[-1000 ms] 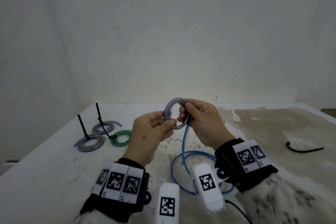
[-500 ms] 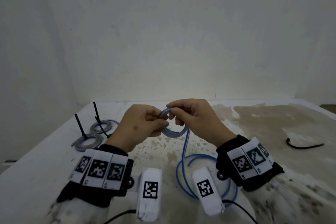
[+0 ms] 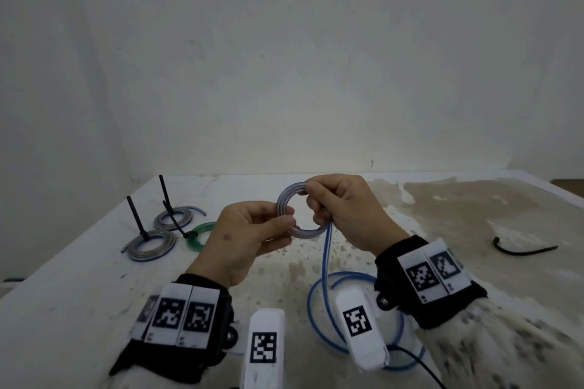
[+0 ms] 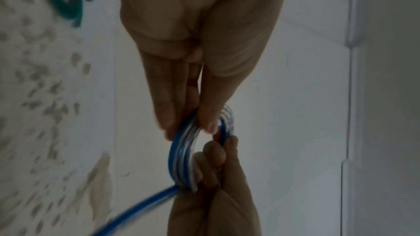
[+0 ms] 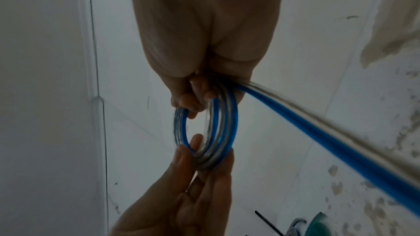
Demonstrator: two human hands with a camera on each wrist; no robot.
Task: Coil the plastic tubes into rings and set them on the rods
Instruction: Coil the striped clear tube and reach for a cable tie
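A blue-and-clear plastic tube [image 3: 286, 204] is wound into a small ring held above the table [image 3: 79, 287]. My left hand [image 3: 252, 230] pinches the ring's lower left side between thumb and fingers [image 4: 163, 114]. My right hand [image 3: 338, 208] grips its right side, fingers curled round the coil [image 5: 223, 123]. The loose tail [image 3: 325, 265] hangs from the right hand and loops on the table. At the left stand two black rods [image 3: 136, 218], each with a coiled blue-clear ring [image 3: 150, 245] around its base, and a green ring [image 3: 197, 235] lies beside them.
A short black curved strip [image 3: 521, 251] lies on the stained right part of the table. A white wall rises close behind the table's far edge. A black cable [image 3: 420, 363] runs off the near edge by my right wrist.
Both hands turned the ring while winding it: it tipped flat half a second ago and now faces me again, slightly higher. The tail on the table has shifted a little.
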